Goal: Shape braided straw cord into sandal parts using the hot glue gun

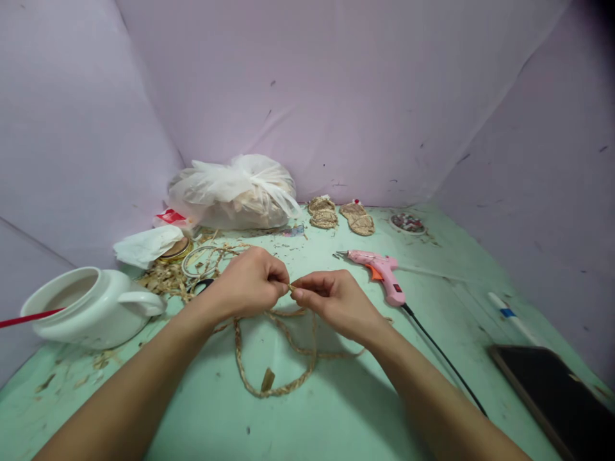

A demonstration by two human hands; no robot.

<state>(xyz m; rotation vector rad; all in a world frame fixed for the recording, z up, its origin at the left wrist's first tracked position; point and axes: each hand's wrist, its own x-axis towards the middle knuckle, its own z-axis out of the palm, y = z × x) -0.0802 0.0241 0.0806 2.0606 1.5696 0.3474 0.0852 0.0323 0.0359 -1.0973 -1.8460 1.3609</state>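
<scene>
My left hand and my right hand meet above the middle of the green table, fingertips almost touching. Between them they pinch a thin end of straw-coloured braided cord. The fingers of both hands are closed, and only a small bit of the strand shows between the tips. Below the hands the braid hangs or lies in a loop, with more lengths running off to the left and right. A short flat scrap of dry fibre lies inside the loop.
Right of my hands lies a pink glue gun with a black cable; a dark tablet-like slab is at lower right. Two small woven sandals and a tied plastic bag stand at the back. A white pot stands at left.
</scene>
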